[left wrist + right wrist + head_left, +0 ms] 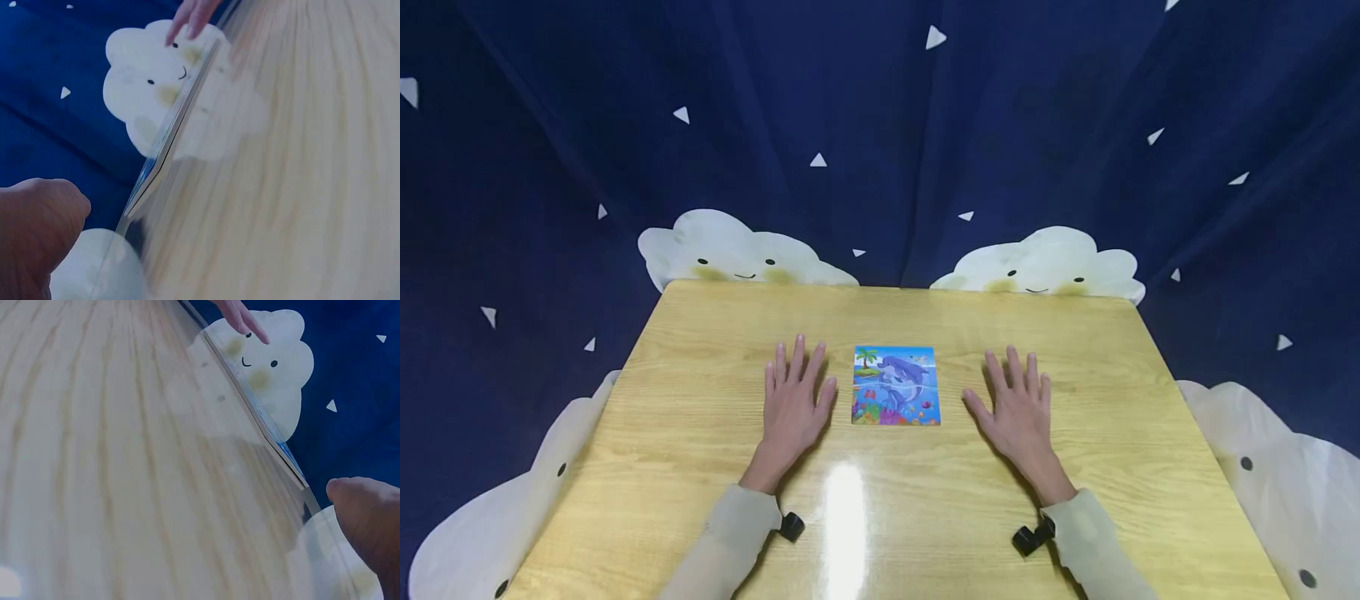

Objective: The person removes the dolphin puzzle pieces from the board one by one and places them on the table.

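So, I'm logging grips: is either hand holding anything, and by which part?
Nothing is held; the left hand and right hand flank the dolphin picture without contact.

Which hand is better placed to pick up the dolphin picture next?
Probably the left hand, though only slightly: in the head view its thumb lies a little closer to the dolphin picture than the thumb of the right hand. Both have fingers extended and hold nothing.

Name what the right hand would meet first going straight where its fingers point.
The right hand looks free to cross the table to its far edge; beyond comes probably the white cloud on the curtain, depth unclear.
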The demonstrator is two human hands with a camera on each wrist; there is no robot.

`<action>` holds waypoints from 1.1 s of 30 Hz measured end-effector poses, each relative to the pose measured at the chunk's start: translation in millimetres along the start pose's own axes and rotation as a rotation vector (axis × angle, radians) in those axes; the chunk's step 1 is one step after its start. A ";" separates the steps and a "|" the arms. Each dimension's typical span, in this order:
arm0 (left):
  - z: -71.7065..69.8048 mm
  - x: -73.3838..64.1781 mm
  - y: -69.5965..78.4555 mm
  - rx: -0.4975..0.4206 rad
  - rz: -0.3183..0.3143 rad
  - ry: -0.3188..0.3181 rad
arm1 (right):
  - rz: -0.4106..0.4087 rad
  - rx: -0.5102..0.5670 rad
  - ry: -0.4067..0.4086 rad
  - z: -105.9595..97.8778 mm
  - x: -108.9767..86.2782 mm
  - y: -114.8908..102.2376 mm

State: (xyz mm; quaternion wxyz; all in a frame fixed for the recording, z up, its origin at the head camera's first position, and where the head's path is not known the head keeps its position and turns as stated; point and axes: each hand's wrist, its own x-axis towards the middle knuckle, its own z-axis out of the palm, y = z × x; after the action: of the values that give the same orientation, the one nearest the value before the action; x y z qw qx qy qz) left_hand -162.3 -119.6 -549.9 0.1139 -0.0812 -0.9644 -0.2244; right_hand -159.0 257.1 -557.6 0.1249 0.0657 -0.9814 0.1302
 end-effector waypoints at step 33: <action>49.5 -24.2 66.4 -0.018 0.282 -0.160 | -0.371 0.115 -0.095 12.6 74.0 -80.0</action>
State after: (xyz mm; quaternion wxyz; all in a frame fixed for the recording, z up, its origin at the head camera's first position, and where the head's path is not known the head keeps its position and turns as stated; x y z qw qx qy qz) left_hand -134.3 -40.9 -571.8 0.0664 -0.2345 -0.9473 -0.2078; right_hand -220.0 170.0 -530.9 0.0963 0.2583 -0.9483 0.1575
